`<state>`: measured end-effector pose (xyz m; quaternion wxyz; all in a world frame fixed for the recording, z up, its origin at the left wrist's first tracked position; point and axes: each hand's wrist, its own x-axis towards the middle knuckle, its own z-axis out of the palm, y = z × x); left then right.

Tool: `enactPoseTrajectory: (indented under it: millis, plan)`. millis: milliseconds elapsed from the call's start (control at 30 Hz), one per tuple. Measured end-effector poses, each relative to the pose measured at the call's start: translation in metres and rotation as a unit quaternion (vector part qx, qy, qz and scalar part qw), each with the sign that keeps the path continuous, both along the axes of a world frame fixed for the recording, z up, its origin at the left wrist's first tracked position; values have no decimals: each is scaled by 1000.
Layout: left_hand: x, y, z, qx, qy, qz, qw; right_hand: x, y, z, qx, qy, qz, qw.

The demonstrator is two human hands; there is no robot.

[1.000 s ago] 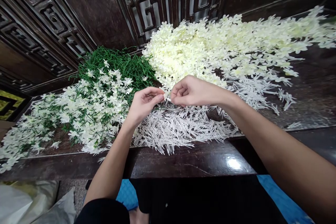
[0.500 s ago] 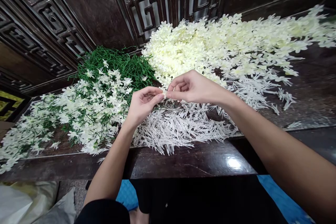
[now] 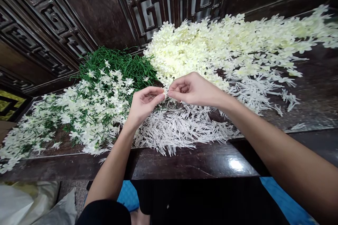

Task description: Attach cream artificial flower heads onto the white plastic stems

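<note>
My left hand and my right hand meet above the bench, both closed in a pinch. Between their fingertips is a small white artificial flower, mostly covered by the fingers. Just below the hands lies a spread of thin white stamen pieces. Behind my right hand rises a heap of loose cream-white flower heads. To the left of my left hand are white flowers on green stems, and bare green stems are piled behind them.
The dark wooden bench has a carved backrest along its far side. More white stamen pieces lie to the right, beyond my forearm. Pale bags stand on the floor at lower left, near a blue seat.
Both hands keep their pinch at nearly the same spot. The view has shifted very slightly; the piles look the same.
</note>
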<state>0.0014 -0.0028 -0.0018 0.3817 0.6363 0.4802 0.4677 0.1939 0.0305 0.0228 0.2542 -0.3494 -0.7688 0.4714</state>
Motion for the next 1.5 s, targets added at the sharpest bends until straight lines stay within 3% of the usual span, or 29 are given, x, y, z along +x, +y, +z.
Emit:
enactPoseTrajectory:
  millis: [467,633,800,933,1033,1200,1500]
  plan:
    - [2,0,2,11,-6,40,999,3,4,-5,-1,-3,3,1000]
    - [1,0,2,14,0,15,1000,-1,1,-6,23,45,24,998]
    - [1,-1,0,-21,5,-41,999,0,5,-7,-1,63,-6,998]
    - [2,-5,-3,-26,12,-47,998,4,8,-7,-41,73,-33,996]
    - [3,-8,-4,-29,32,-63,997,6,9,-5,-24,67,-45,996]
    - [2,-10,-4,-44,24,-105,993,6,8,-3,-7,71,-6,997]
    - [2,-10,-2,-50,57,-49,996,6,10,-8,9,74,-4,997]
